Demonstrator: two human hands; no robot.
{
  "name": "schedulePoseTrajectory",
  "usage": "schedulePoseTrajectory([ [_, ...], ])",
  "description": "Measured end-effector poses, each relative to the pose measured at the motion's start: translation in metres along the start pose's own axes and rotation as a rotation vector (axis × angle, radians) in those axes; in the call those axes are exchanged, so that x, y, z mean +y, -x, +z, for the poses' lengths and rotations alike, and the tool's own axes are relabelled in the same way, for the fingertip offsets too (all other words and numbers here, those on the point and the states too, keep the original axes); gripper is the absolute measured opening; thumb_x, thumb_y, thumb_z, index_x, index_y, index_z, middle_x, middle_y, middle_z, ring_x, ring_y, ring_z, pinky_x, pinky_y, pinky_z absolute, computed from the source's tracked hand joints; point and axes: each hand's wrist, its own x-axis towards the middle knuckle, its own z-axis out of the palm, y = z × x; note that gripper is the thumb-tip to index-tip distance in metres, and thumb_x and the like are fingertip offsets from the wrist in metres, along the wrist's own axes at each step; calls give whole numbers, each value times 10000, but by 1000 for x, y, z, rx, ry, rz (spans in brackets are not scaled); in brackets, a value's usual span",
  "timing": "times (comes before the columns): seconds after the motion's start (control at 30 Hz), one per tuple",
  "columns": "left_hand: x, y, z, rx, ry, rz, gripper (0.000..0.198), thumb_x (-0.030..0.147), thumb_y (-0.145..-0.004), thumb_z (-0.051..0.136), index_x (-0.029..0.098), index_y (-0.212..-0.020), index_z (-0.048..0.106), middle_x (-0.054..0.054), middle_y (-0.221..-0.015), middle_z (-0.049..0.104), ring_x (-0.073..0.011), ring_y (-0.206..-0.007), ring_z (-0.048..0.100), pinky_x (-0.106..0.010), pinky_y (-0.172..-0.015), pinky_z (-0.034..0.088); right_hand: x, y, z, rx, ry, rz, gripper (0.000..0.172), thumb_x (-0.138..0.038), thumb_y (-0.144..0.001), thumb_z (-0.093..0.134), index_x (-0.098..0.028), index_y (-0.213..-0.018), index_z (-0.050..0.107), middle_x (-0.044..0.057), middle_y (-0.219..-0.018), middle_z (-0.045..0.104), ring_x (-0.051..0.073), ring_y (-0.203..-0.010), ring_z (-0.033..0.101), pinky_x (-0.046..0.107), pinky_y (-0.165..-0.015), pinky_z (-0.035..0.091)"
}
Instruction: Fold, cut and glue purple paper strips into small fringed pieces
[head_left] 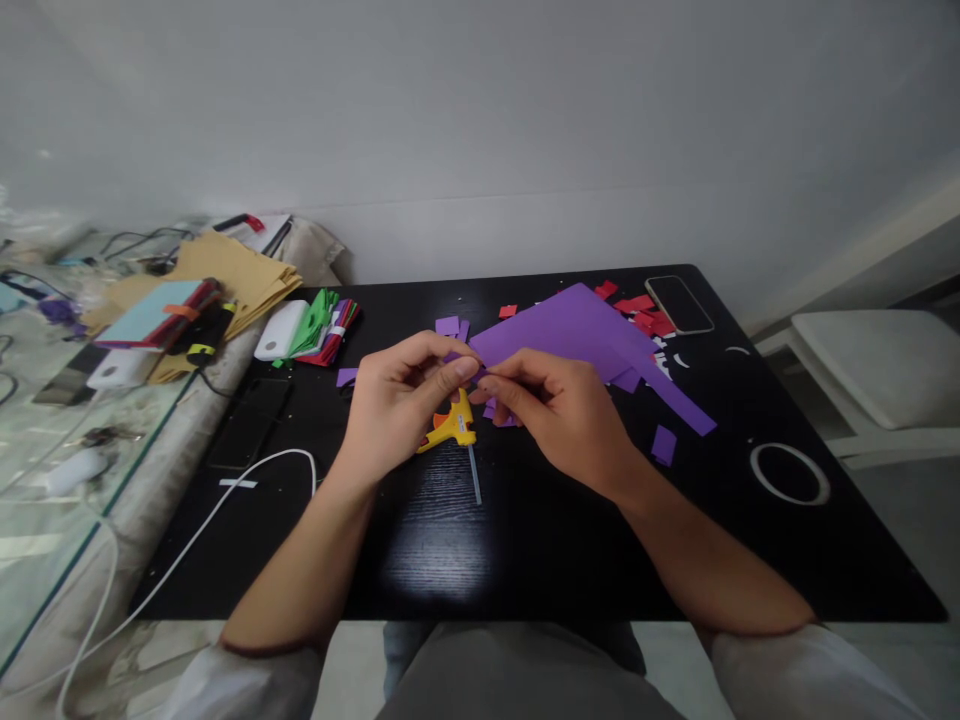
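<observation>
My left hand [405,395] and my right hand [559,410] meet over the middle of the table, fingertips pinched together. Between them is a small purple paper piece [454,356], mostly covered by the fingers. Just below my left fingertips lies a yellow glue gun [459,425] with an orange trigger, and a clear glue stick [475,475] sticks out of its back end. Behind my right hand a large purple sheet [566,325] lies flat. Small purple pieces [448,326] are scattered near both hands.
Red paper scraps [645,312] and a phone [679,304] lie at the back right. A white ring [790,474] is at the right. Coloured paper strips [330,330], a dark phone [250,423] and a white cable [225,500] are on the left. A white chair [885,365] stands beside the table.
</observation>
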Motion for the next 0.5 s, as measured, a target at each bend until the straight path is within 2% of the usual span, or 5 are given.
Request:
schedulePoseTrajectory([
  [0.27, 8, -2, 0, -34, 22, -1, 214, 385, -944, 756, 182, -890, 795, -35, -763, 717, -134, -645, 614, -241, -590, 498, 1, 0, 0, -1, 19, 7, 265, -457, -1000, 709, -212, -926, 780, -2, -731, 764, 152, -654, 713, 283, -669, 554],
  [0.5, 10, 0, -1, -46, 29, 32, 205, 373, -974, 720, 197, -928, 814, -43, -815, 729, -146, -678, 617, -269, -641, 515, -1, 0, 0, 9, 34, 11, 229, -414, -1005, 713, -210, -928, 782, -10, -716, 756, 146, -652, 711, 274, -670, 549],
])
